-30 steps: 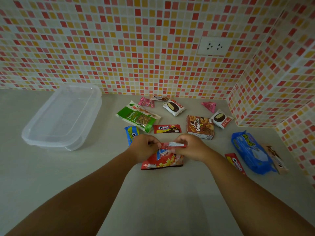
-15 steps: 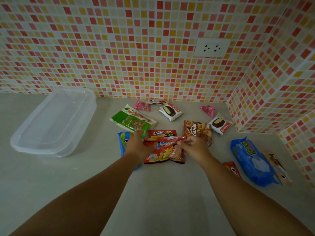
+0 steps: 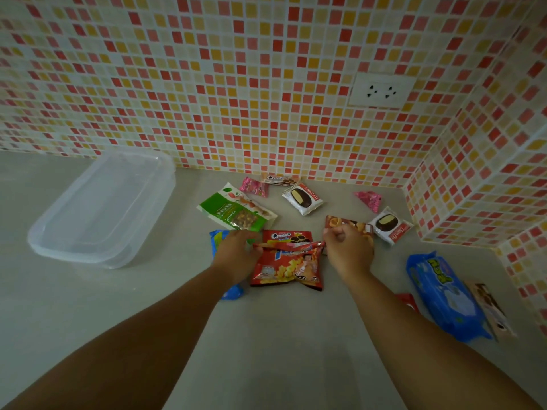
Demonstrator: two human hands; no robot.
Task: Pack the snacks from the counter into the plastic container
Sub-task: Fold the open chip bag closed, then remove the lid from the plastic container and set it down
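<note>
Both hands are on the red foil bag of potato snacks [image 3: 286,266] at the centre of the frame. The left hand [image 3: 236,255] has its fingers pinched closed on the bag's upper left corner, and the right hand [image 3: 347,250] is curled tight on the upper right corner, the sealed top edge stretched between them. The bag hangs down toward the bottom of the frame over the grey counter [image 3: 266,335]; whether its lower edge touches the surface, I cannot tell.

Over at the left sits the clear rectangular plastic container [image 3: 100,211], well apart from the bag.

Just above the hands lies a small red Creamo biscuit pack [image 3: 287,236], and up and left of that a green pouch of nuts [image 3: 236,211]. A blue wrapper [image 3: 220,236] peeks out beneath the left hand. Two white choco pie packets [image 3: 302,198] [image 3: 389,226] lie toward the tiled wall [image 3: 236,84], with a brown snack box [image 3: 346,224] partly behind the right hand. At the lower right rests a long blue biscuit pack [image 3: 441,294].
</note>
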